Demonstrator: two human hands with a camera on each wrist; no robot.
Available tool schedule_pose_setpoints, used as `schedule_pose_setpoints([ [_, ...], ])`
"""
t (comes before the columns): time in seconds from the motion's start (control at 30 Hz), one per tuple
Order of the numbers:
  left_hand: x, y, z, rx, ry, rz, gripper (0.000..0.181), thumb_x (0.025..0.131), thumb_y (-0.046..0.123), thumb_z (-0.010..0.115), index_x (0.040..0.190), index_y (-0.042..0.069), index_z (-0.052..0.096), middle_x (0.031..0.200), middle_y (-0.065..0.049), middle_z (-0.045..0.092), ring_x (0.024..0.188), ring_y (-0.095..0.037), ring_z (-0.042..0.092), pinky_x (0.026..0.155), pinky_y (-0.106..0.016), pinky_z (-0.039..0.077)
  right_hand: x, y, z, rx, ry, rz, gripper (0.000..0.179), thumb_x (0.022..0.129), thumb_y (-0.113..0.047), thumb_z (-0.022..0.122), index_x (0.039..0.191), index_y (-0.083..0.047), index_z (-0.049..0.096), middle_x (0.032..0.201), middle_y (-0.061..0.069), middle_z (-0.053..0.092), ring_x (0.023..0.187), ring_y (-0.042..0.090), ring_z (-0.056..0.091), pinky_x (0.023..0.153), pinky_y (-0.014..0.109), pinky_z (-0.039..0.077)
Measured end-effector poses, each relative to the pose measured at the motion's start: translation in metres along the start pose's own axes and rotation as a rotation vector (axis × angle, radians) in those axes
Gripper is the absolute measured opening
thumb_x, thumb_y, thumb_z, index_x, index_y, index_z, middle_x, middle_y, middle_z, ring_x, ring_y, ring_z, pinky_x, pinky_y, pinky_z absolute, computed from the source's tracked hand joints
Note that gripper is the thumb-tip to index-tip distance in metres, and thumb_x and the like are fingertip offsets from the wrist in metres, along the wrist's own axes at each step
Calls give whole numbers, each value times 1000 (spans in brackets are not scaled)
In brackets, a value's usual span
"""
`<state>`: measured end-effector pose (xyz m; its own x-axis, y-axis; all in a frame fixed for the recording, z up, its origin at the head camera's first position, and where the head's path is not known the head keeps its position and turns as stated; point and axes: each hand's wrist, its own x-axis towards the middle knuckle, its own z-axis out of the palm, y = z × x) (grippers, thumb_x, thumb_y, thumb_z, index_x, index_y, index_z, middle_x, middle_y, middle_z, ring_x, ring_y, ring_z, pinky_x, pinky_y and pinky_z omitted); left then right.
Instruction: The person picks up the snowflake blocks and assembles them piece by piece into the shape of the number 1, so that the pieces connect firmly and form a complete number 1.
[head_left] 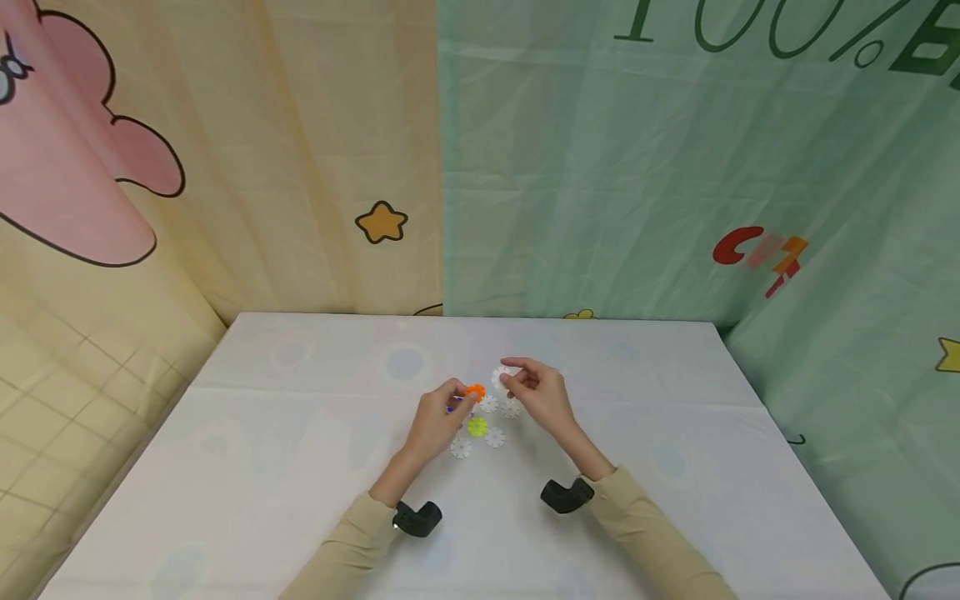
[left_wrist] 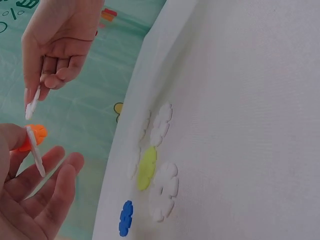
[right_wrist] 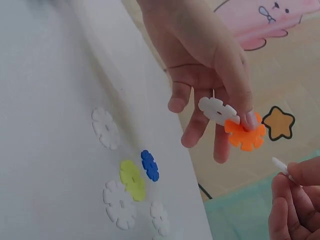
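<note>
My left hand pinches an orange flower-shaped plastic disc between thumb and forefinger, its other fingers spread. A white disc of the same notched kind is joined to the orange one at an angle. Across from it, my right hand pinches another white disc, seen nearly edge-on in the left wrist view. A small gap separates the right hand's disc from the joined pair. Both hands are raised over loose discs on the table.
On the white-covered table lie a yellow-green disc, a blue disc and several white discs, one of them a white disc nearest the front. Printed curtains hang behind the table's back edge.
</note>
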<state>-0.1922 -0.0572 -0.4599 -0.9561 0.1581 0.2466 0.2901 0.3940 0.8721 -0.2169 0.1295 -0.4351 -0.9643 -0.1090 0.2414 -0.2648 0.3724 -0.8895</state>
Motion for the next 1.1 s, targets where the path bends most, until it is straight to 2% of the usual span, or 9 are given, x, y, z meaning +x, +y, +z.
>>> schedule_pose_setpoints([
  [0.07, 0, 1, 2, 14, 1, 19, 12, 95, 18, 61, 93, 6, 61, 91, -18, 71, 64, -13, 56, 55, -17, 46, 0, -1, 2, 10, 14, -7, 25, 89, -13, 68, 113, -4, 69, 74, 17, 66, 67, 37, 62, 52, 17, 41],
  [0.17, 0, 2, 4, 37, 10, 48, 12, 95, 17, 61, 91, 6, 61, 90, -17, 71, 63, -13, 54, 53, -17, 44, 1, -3, 5, 18, 33, -11, 24, 89, -14, 68, 111, -5, 71, 77, 21, 67, 61, 23, 62, 50, 17, 40],
  [0.27, 1, 4, 7, 59, 28, 56, 11, 95, 17, 61, 90, 7, 61, 89, -14, 72, 64, -11, 55, 54, -16, 44, 0, -4, 7, 37, 51, -10, 22, 89, -16, 69, 109, -5, 71, 77, 21, 68, 59, 13, 61, 49, 16, 41],
  [0.43, 0, 6, 9, 86, 66, 90, 10, 93, 16, 63, 89, 7, 62, 84, -10, 71, 64, -9, 53, 55, -17, 45, -2, -6, 11, 64, 78, 1, 20, 88, -17, 70, 104, -5, 72, 73, 17, 68, 60, 22, 66, 51, 20, 47],
  [0.63, 1, 7, 10, 115, 97, 129, 11, 92, 16, 65, 89, 5, 63, 82, -9, 70, 61, -8, 50, 53, -14, 43, -1, -6, 14, 69, 96, 14, 18, 88, -16, 71, 102, -5, 72, 70, 13, 69, 67, 38, 68, 58, 35, 56],
  [0.73, 1, 7, 11, 133, 110, 141, 11, 92, 15, 65, 89, 5, 63, 79, -8, 68, 58, -6, 46, 50, -14, 40, 0, -5, 15, 85, 112, 21, 18, 87, -16, 71, 101, -5, 72, 69, 13, 69, 70, 43, 67, 56, 30, 55],
  [0.87, 3, 7, 12, 161, 124, 143, 11, 90, 16, 67, 88, 5, 63, 74, -6, 65, 54, -5, 41, 47, -14, 35, 0, -6, 17, 97, 130, 22, 18, 87, -16, 71, 100, -5, 71, 70, 14, 69, 69, 42, 67, 54, 21, 52],
  [1.1, 3, 8, 14, 189, 148, 171, 11, 91, 14, 66, 87, 5, 63, 72, -5, 63, 54, -6, 42, 49, -14, 36, -2, -9, 20, 95, 151, -7, 15, 86, -14, 72, 97, -5, 73, 69, 14, 69, 63, 35, 68, 49, 21, 49],
])
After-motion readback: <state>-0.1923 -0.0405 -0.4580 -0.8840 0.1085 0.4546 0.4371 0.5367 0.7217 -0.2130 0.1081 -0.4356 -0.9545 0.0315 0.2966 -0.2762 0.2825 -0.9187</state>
